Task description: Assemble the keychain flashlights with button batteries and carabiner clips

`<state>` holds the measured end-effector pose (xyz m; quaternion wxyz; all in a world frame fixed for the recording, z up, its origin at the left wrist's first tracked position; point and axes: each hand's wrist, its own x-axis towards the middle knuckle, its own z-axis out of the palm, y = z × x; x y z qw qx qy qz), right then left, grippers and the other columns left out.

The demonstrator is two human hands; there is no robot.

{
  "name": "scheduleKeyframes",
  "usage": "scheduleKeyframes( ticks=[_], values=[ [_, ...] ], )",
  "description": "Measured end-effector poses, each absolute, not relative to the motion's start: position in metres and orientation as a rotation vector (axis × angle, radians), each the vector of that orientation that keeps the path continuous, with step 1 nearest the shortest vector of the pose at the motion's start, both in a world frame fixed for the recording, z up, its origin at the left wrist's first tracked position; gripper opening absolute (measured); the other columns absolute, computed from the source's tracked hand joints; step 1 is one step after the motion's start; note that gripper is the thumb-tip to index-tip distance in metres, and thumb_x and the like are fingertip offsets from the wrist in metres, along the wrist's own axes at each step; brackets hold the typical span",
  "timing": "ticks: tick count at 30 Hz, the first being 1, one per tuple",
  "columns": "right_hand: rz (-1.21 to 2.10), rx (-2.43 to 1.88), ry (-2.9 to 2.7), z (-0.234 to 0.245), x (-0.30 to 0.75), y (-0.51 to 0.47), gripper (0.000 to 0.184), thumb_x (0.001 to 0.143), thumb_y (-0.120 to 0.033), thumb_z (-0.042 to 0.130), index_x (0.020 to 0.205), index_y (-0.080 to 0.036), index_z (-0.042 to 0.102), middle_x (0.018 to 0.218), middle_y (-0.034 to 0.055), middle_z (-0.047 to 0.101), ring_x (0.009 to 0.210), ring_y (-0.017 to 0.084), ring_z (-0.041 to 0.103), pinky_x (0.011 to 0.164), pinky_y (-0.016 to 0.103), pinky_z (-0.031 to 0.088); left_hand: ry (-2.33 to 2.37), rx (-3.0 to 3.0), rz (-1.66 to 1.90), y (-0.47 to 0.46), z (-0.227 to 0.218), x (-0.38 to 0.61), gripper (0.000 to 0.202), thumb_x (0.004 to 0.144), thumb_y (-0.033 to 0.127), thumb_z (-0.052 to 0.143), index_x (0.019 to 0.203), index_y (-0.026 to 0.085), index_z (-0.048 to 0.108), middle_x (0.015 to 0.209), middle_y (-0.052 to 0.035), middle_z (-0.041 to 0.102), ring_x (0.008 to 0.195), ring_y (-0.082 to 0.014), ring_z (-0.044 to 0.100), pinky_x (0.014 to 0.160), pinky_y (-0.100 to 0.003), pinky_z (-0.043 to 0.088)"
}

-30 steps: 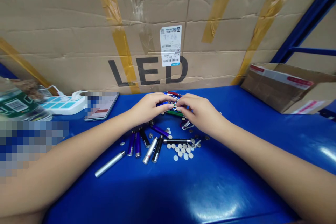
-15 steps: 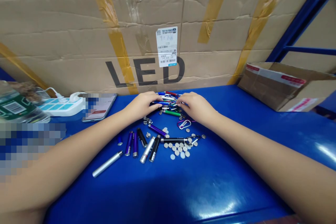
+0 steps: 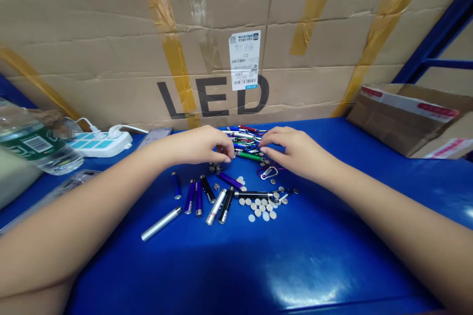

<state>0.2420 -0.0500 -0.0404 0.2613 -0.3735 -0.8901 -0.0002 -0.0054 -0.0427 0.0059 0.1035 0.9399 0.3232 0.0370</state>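
My left hand (image 3: pixel 205 145) is at the left edge of a pile of metal penlights (image 3: pixel 242 134), its fingers bent and its thumb apart from them. No held thing shows in it. On the pile's right side my right hand (image 3: pixel 295 150) has its thumb and fingers apart, fingertips close to the clips. A green penlight (image 3: pixel 250 156) lies at the pile's front. Nearer me are purple tubes (image 3: pixel 199 199), a silver tube (image 3: pixel 161 224), a black penlight (image 3: pixel 254 195) and several button cells (image 3: pixel 257 212). A silver carabiner (image 3: pixel 269 173) lies below my right hand.
A large cardboard box (image 3: pixel 207 54) marked LED stands behind the blue table (image 3: pixel 236 275). To the left are a water bottle (image 3: pixel 37 142), a white power strip (image 3: pixel 101 145) and a phone (image 3: pixel 157 134). An open small carton (image 3: pixel 402 120) sits at the right.
The view has turned slightly left, so everything sits further right. My hands have drawn apart: the left has pulled back from the pile, the right has shifted right. The loose tubes lie as before.
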Motion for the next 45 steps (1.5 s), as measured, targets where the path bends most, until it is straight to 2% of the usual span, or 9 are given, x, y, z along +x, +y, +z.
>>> scheduleKeyframes(
  ticks=[5, 10, 14, 17, 22, 27, 33, 40, 45],
  values=[
    [0.016, -0.958, -2.443, -0.028, 0.241, -0.064, 0.018, 0.089, -0.027, 0.051, 0.094, -0.021, 0.068, 0.099, 0.0054, 0.068, 0.094, 0.021, 0.061, 0.086, 0.038, 0.047, 0.952, 2.799, -0.128, -0.055, 0.015, -0.007, 0.015, 0.082, 0.017, 0.059, 0.087, 0.026, 0.071, 0.086, 0.0031, 0.072, 0.076, -0.0142, 0.065, 0.069, -0.023, 0.045],
    [0.034, -0.922, -2.548, -0.029, 0.238, -0.067, 0.017, 0.088, -0.027, 0.054, 0.093, -0.020, 0.068, 0.096, 0.0065, 0.068, 0.093, 0.022, 0.061, 0.086, 0.038, 0.047, 0.808, 2.780, -0.100, -0.057, 0.002, -0.001, 0.012, 0.085, 0.026, 0.061, 0.092, 0.027, 0.071, 0.091, 0.0021, 0.072, 0.082, -0.0150, 0.064, 0.073, -0.024, 0.045],
    [0.095, -0.929, -2.610, -0.033, 0.237, -0.067, 0.013, 0.085, -0.026, 0.058, 0.089, -0.022, 0.070, 0.091, 0.0053, 0.068, 0.087, 0.021, 0.062, 0.079, 0.037, 0.049, 0.763, 2.788, -0.077, -0.060, -0.006, 0.006, 0.009, 0.080, 0.024, 0.067, 0.087, 0.025, 0.071, 0.085, 0.0008, 0.070, 0.083, -0.0166, 0.064, 0.071, -0.025, 0.044],
    [0.137, -0.893, -2.652, -0.036, 0.238, -0.066, 0.011, 0.081, -0.022, 0.062, 0.088, -0.023, 0.071, 0.094, 0.0051, 0.068, 0.090, 0.021, 0.062, 0.082, 0.038, 0.048, 0.771, 2.797, -0.092, -0.061, -0.006, 0.007, 0.008, 0.083, 0.023, 0.064, 0.088, 0.023, 0.070, 0.085, 0.0001, 0.069, 0.081, -0.0162, 0.063, 0.071, -0.026, 0.044],
    [0.139, -0.896, -2.748, -0.039, 0.247, -0.065, 0.015, 0.076, -0.015, 0.066, 0.082, -0.027, 0.073, 0.102, 0.0034, 0.067, 0.099, 0.023, 0.060, 0.088, 0.039, 0.047, 0.737, 2.758, 0.204, -0.056, -0.005, 0.009, 0.014, 0.087, 0.027, 0.058, 0.098, 0.021, 0.065, 0.099, -0.0021, 0.068, 0.091, -0.0154, 0.062, 0.082, -0.028, 0.046],
    [0.099, -0.933, -2.797, -0.040, 0.252, -0.064, 0.017, 0.071, -0.015, 0.069, 0.080, -0.029, 0.075, 0.103, 0.0044, 0.067, 0.099, 0.025, 0.061, 0.087, 0.041, 0.048, 0.880, 2.627, 0.538, -0.055, -0.020, 0.016, 0.014, 0.085, 0.027, 0.059, 0.096, 0.019, 0.061, 0.091, -0.0015, 0.067, 0.082, -0.0143, 0.062, 0.073, -0.027, 0.048],
    [0.135, -0.934, -2.768, -0.041, 0.251, -0.064, 0.017, 0.067, -0.014, 0.073, 0.076, -0.029, 0.075, 0.098, 0.0048, 0.068, 0.097, 0.026, 0.062, 0.088, 0.040, 0.048, 0.856, 2.573, 0.575, -0.053, -0.042, 0.018, 0.012, 0.084, 0.025, 0.059, 0.096, 0.020, 0.060, 0.092, -0.0005, 0.066, 0.082, -0.0128, 0.061, 0.076, -0.026, 0.049],
    [0.107, -1.076, -2.770, -0.041, 0.251, -0.063, 0.012, 0.065, -0.017, 0.075, 0.066, -0.029, 0.075, 0.104, 0.0050, 0.068, 0.095, 0.028, 0.062, 0.085, 0.045, 0.049, 0.906, 2.559, 0.664, -0.054, -0.048, 0.018, 0.014, 0.086, 0.028, 0.058, 0.097, 0.020, 0.059, 0.092, -0.0010, 0.067, 0.084, -0.0134, 0.062, 0.075, -0.026, 0.050],
    [0.121, -1.056, -2.648, -0.030, 0.250, -0.066, 0.005, 0.073, -0.024, 0.071, 0.075, -0.026, 0.075, 0.121, 0.0071, 0.062, 0.112, 0.031, 0.057, 0.094, 0.049, 0.046, 0.892, 2.601, 0.662, -0.056, -0.048, 0.020, 0.014, 0.086, 0.027, 0.059, 0.097, 0.020, 0.059, 0.092, -0.0011, 0.068, 0.082, -0.0137, 0.063, 0.077, -0.027, 0.050]
  ],
)
